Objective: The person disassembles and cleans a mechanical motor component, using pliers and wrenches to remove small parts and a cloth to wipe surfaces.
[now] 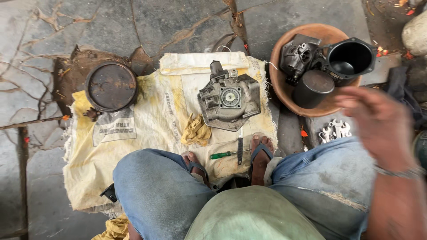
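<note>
Three black parts (329,66), one hand (378,124)

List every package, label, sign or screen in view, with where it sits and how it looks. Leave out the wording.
Woven sack: spread flat on the stone floor under the metal pump housing, off-white with yellow staining, frayed edges, dark printed lettering running along it.
Printed panel: on the sack below the round rusty lid, a grey patch with pale lettering.
No signs or screens show.
</note>
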